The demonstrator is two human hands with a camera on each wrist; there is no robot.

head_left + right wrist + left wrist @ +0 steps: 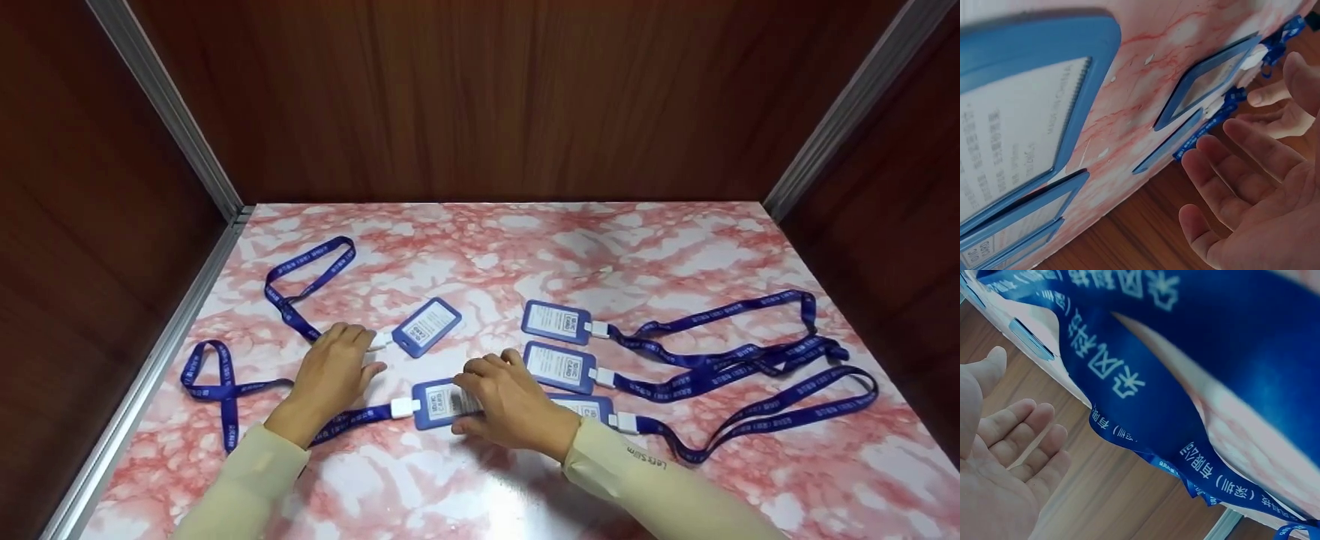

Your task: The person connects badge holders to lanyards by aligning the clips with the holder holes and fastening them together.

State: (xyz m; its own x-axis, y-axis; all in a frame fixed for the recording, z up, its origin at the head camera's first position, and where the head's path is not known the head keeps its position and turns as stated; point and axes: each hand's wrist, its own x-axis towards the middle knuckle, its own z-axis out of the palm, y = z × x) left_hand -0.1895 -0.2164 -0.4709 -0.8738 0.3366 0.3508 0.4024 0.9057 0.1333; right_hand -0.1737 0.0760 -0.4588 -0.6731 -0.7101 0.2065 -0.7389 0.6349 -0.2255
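Observation:
In the head view my left hand [327,379] is over the left lanyards, near the white clip of the upper badge holder [427,327]. Its fingers are loosely bent and apart in the left wrist view, with a blue lanyard strap [1106,365] close to the camera. My right hand [514,405] is above the lower left badge holder [437,409], covering part of it. The right wrist view shows that hand's fingers [1221,191] spread and holding nothing. Three blue badge holders, top [556,322], middle [560,367] and bottom [592,409], lie to the right; my right hand partly hides the bottom one.
Blue lanyard straps [750,356] trail right from the three badges, partly crossing. Two looped straps, upper [300,259] and lower [225,390], lie on the left. Brown wood-grain panels [495,97] and metal posts [169,112] enclose the red-and-white marbled table [480,247].

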